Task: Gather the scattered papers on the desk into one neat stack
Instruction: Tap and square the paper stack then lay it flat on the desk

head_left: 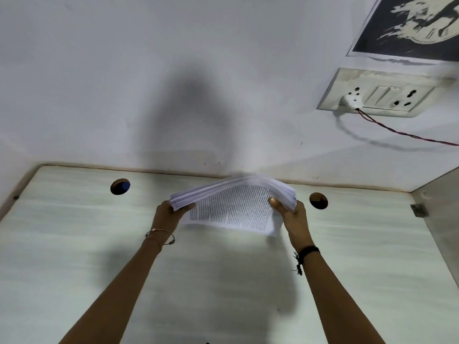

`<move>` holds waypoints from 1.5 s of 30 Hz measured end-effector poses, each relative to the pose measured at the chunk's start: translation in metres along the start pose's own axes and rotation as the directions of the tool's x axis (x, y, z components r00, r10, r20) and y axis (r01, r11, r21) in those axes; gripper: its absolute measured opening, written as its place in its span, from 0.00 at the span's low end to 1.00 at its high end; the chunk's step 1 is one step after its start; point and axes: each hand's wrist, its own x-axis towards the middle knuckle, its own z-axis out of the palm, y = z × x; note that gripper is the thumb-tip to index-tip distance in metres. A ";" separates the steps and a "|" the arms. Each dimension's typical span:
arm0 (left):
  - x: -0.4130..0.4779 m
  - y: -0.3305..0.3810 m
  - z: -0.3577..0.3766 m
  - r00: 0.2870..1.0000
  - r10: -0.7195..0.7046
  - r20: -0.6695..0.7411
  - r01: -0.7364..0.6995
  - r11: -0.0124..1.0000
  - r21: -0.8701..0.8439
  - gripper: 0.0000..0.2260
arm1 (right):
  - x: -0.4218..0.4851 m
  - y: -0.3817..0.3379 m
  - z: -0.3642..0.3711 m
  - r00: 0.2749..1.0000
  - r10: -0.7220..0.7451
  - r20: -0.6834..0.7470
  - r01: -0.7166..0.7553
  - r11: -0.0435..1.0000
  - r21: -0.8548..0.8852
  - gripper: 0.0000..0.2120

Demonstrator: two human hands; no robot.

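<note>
Far left on the pale tabletop [74, 244], a round cable hole [120, 186] sits near the wall [124, 95]. Moving in, here's the left hand [169, 214], thin bracelet [160, 235] on the wrist, fingers [186, 208] curled round the left edge of the stack of papers [233, 207]. It's a firm grip on the whole thickness.

The stack is in the far middle of the scene, between the two holes, held up with its far edge raised and blurred. Its printed top sheet tilts toward the camera and the near edge droops low. Whether that edge touches the tabletop, I can't tell.

On the other side, the right hand [294, 224] clamps the right edge, thumb [273, 201] pressed on top of the printed page, the other fingers tucked underneath. There's a black wristband [308, 252] on that arm.

Just beside the right hand is a second cable hole [318, 200]. Up on the wall is a socket panel [377, 93] with a white plug [351, 100] in it, a red and black wire [402, 132] trailing off right. Above that hangs a dark poster [409, 26]. At the far right is a small metal bracket [419, 209] on the side panel.
</note>
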 end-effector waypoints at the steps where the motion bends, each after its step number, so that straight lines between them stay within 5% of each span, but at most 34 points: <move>1: -0.002 0.005 0.005 1.000 0.006 -0.019 -0.006 1.000 -0.014 0.11 | -0.001 -0.004 0.006 0.999 -0.023 -0.036 0.023 1.000 0.003 0.02; 4: -0.007 0.011 0.016 0.990 0.079 -0.117 -0.083 0.996 -0.029 0.24 | -0.004 -0.015 0.021 0.989 -0.130 -0.075 0.131 0.991 0.001 0.06; 7: -0.014 0.010 0.016 0.978 0.117 -0.173 -0.127 0.991 -0.047 0.16 | -0.007 -0.019 0.020 0.981 -0.168 -0.095 0.172 0.984 0.035 0.04; 10: -0.022 -0.003 0.015 0.993 0.062 -0.098 -0.059 0.998 0.038 0.08 | -0.010 -0.002 0.009 0.998 -0.054 -0.011 0.054 0.998 -0.023 0.11; 13: -0.028 -0.017 0.017 1.000 -0.022 -0.015 0.022 0.999 -0.036 0.19 | -0.017 0.028 0.001 0.994 0.075 0.085 -0.065 0.991 -0.115 0.20; 16: -0.025 -0.010 0.016 1.000 -0.019 -0.015 0.018 0.999 -0.043 0.28 | -0.014 0.031 0.002 0.994 0.086 0.063 -0.077 0.988 -0.131 0.17; 20: -0.020 0.003 0.012 0.998 0.006 -0.057 -0.011 0.996 -0.086 0.10 | -0.007 0.016 0.003 0.999 0.003 0.053 0.004 0.993 -0.118 0.09; 25: -0.023 -0.004 0.008 0.999 0.034 0.021 -0.032 0.995 -0.097 0.23 | -0.013 0.026 -0.008 0.992 0.081 0.100 -0.073 0.995 -0.074 0.20; 28: -0.017 -0.013 0.013 0.998 -0.023 0.060 0.027 0.998 -0.059 0.22 | -0.014 0.041 -0.009 0.977 0.159 0.141 -0.148 0.985 -0.089 0.26; 34: -0.007 -0.013 0.014 0.995 -0.081 0.066 0.086 0.994 -0.066 0.18 | -0.010 0.040 -0.006 0.976 0.191 0.106 -0.175 0.974 -0.140 0.17; 37: -0.009 -0.003 0.002 0.998 -0.018 0.066 0.026 0.990 -0.136 0.27 | -0.007 0.031 -0.007 0.991 0.122 0.056 -0.103 0.958 -0.266 0.10; 39: -0.005 0.005 -0.013 0.989 0.088 0.120 -0.068 0.985 -0.156 0.26 | -0.001 0.017 -0.007 0.996 0.040 0.082 -0.011 0.946 -0.324 0.19; 42: 0.000 0.030 -0.043 0.899 0.206 0.388 -0.147 0.973 -0.176 0.29 | 0.011 -0.024 -0.011 0.979 -0.103 0.176 0.168 0.897 -0.410 0.24; 45: 0.004 0.052 -0.050 0.803 0.169 0.572 -0.184 0.982 -0.032 0.36 | 0.023 -0.083 -0.004 0.914 -0.210 0.346 0.377 0.751 -0.542 0.26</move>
